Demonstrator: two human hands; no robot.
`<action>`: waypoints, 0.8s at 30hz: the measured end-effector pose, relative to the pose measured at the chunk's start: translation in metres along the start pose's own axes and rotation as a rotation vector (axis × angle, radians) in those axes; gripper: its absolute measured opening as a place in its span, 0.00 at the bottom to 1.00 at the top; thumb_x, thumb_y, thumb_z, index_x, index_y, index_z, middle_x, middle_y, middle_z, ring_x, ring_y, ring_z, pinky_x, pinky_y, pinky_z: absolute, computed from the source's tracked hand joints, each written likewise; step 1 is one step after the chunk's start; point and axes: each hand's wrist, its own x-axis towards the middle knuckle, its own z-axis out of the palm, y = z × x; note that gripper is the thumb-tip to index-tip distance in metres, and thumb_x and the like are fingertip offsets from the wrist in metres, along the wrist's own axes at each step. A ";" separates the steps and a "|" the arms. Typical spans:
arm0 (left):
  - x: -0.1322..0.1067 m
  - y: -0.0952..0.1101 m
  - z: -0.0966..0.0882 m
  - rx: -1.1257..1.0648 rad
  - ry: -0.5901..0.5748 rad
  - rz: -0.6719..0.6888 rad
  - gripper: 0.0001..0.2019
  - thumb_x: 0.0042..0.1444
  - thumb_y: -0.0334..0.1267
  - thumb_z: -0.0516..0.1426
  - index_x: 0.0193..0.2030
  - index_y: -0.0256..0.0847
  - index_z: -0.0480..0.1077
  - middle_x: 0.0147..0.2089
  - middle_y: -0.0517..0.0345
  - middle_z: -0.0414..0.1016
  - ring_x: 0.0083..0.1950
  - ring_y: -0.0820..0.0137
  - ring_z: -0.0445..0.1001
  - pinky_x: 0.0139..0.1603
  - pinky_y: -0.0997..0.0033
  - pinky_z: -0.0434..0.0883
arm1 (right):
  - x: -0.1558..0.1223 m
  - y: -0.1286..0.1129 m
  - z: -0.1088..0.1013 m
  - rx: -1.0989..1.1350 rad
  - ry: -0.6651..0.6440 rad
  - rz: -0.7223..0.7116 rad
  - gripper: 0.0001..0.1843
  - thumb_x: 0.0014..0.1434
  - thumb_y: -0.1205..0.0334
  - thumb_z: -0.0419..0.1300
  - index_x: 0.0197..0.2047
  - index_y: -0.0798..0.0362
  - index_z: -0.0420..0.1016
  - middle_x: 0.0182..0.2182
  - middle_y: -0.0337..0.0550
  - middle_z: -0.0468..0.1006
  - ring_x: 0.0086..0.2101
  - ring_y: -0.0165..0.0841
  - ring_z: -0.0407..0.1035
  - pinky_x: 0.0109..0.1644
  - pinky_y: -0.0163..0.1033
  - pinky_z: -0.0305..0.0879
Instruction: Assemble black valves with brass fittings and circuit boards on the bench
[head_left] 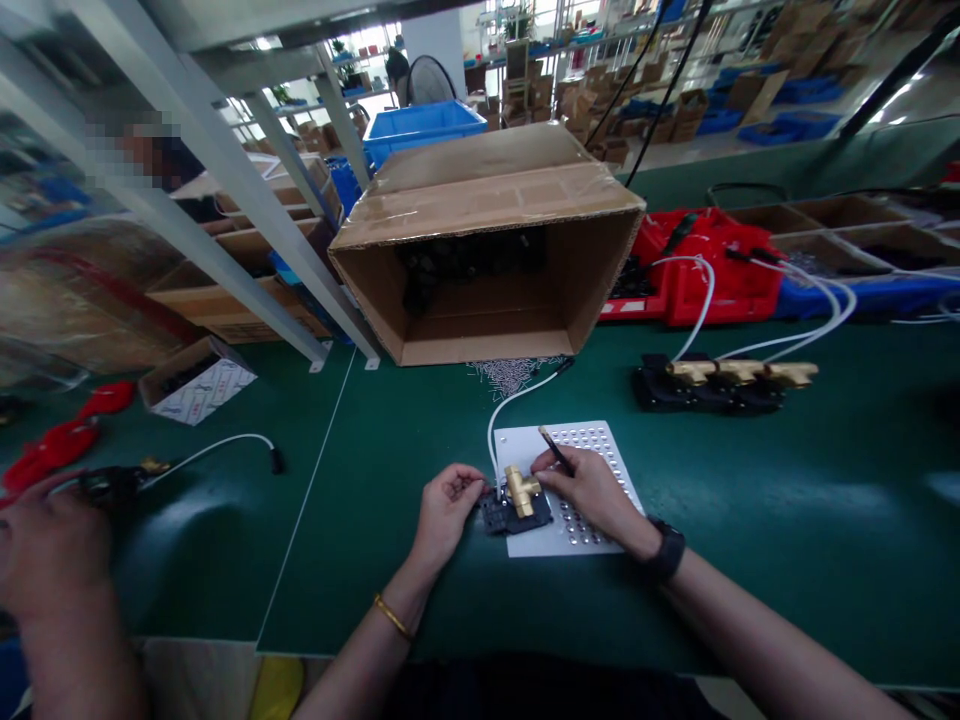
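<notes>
the left hand (444, 505) pinches the near-left edge of a small black plastic block (508, 517), fingers together on it, holding it flat on the white perforated plate (600, 445) that lies on the green counter (750, 540). a t-shaped brass fitting (521, 489) sits upright on top of the block. the right hand (592, 490) is closed around a thin dark pen-like tool (556, 450), gripped like a pencil, its lower end hidden by the fingers beside the fitting. a white tube (504, 405) runs from the block area back toward the open cardboard box (487, 250) lying on its side, with a scatter of small silvery pins (510, 372) in front of it. to the right stands a row of black blocks with brass fittings (724, 382).

likely risks: the block is held at one edge only, so sideways pressure from the tool could swivel it on the smooth plate. the tube may tug the fitting askew. a co-worker's hand (45, 560) at far left is well apart.
</notes>
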 end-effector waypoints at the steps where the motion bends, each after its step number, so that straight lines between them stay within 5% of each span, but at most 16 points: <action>1: 0.000 0.000 0.000 0.010 -0.013 -0.001 0.06 0.48 0.37 0.58 0.31 0.37 0.70 0.28 0.58 0.72 0.30 0.72 0.70 0.34 0.75 0.66 | 0.000 0.001 0.000 -0.027 -0.005 -0.018 0.04 0.52 0.65 0.58 0.31 0.53 0.74 0.30 0.42 0.78 0.34 0.37 0.71 0.42 0.42 0.66; 7: 0.005 0.004 -0.001 0.121 -0.117 0.054 0.03 0.48 0.31 0.56 0.29 0.38 0.71 0.31 0.56 0.71 0.33 0.70 0.69 0.34 0.74 0.65 | -0.009 0.013 0.003 -0.233 0.013 -0.417 0.13 0.56 0.74 0.50 0.38 0.54 0.73 0.36 0.46 0.77 0.38 0.35 0.72 0.42 0.41 0.69; 11: 0.004 0.006 -0.006 0.411 -0.229 0.327 0.09 0.54 0.29 0.50 0.33 0.40 0.71 0.35 0.53 0.71 0.39 0.67 0.69 0.41 0.69 0.64 | -0.012 0.028 0.007 -0.290 0.044 -0.595 0.20 0.52 0.79 0.47 0.42 0.55 0.72 0.39 0.47 0.77 0.41 0.34 0.72 0.46 0.41 0.69; 17: 0.004 0.007 -0.013 0.705 -0.299 0.581 0.13 0.57 0.28 0.46 0.41 0.40 0.71 0.39 0.46 0.74 0.41 0.63 0.71 0.43 0.64 0.67 | -0.013 0.028 0.008 -0.239 0.036 -0.485 0.22 0.51 0.79 0.47 0.44 0.54 0.74 0.40 0.47 0.78 0.42 0.35 0.72 0.47 0.43 0.69; 24: 0.001 -0.006 -0.016 0.638 -0.155 0.770 0.13 0.56 0.32 0.50 0.39 0.53 0.74 0.34 0.59 0.80 0.34 0.66 0.77 0.38 0.67 0.74 | -0.025 0.002 0.001 -0.105 -0.069 -0.266 0.25 0.49 0.80 0.52 0.44 0.48 0.77 0.43 0.42 0.77 0.43 0.39 0.71 0.51 0.42 0.67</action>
